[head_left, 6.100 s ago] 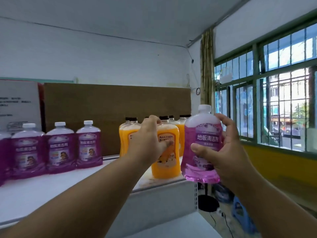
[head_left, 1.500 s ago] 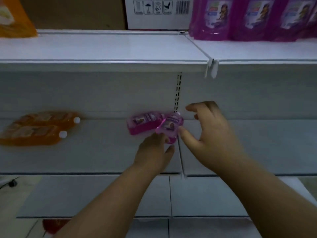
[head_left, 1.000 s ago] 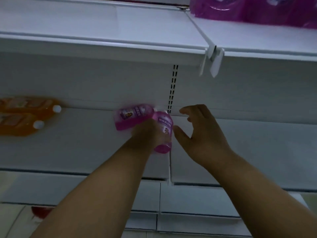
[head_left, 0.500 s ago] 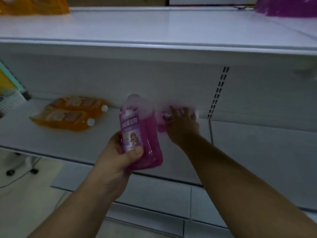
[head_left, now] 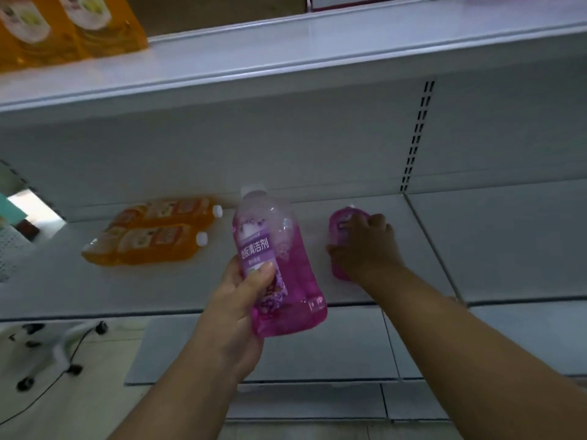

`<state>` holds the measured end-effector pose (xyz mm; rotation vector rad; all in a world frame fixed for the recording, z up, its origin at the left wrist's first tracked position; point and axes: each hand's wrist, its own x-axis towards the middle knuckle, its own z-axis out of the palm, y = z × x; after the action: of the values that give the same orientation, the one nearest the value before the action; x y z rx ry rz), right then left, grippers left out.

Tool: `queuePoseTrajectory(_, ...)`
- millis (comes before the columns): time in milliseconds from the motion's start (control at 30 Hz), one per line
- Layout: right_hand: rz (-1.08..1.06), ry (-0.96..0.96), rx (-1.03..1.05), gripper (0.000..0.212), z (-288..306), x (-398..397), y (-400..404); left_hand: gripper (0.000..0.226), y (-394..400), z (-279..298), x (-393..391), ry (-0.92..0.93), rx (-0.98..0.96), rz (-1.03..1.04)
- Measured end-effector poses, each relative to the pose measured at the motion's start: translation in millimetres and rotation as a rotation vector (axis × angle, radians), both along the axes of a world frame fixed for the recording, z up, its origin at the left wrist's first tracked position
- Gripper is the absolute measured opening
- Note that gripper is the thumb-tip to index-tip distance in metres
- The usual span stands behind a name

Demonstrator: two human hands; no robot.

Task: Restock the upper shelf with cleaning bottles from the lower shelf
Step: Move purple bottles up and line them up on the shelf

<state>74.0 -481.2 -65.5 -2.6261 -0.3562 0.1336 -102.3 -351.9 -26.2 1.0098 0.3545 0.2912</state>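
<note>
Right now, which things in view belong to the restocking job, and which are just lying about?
Job:
- upright purple plastic bottle, gripped by left hand
- lying purple plastic bottle, under right hand
- two lying orange plastic bottles
- white upper shelf
- white lower shelf

Lying about:
- black floor cable

black cable [head_left: 47, 384] trailing across the pale floor [head_left: 79, 417] at lower left, brown cardboard panel [head_left: 222, 11] standing behind the top board, perforated white panel [head_left: 9, 246] showing at the left edge

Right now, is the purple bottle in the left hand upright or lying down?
Upright: the purple bottle, gripped by the left hand, has its cap on top.
</note>
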Motion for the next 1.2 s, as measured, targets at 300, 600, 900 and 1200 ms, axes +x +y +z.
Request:
queuePoseTrajectory(300, 0.022, 0.326, 0.016, 0.139, 18.8, 1.3, 0.1, 0.044, -4.6, -6.8, -13.1, -0.066, 0.062, -0.129)
queuePoseTrajectory(600, -0.08, 0.065, 0.844, 0.134, 13.6, -54.9, -89.7, 0.068, -52.6, 9.6, -19.4, -0.087, 0.204, -0.071)
queuePoseTrajectory(900, -0.129, 0.001, 1.23, 0.122, 66.5, -112.6, -324.4, 0.074, -228.9, 18.6, 1.1, -0.087, 0.406, -0.085)
queuePoseTrajectory(1200, -0.054, -0.514, 1.106, 0.107, 171.1, -131.9, -508.7, 0.074, -430.8, 106.7, 56.0, -0.287, 0.551, -0.196)
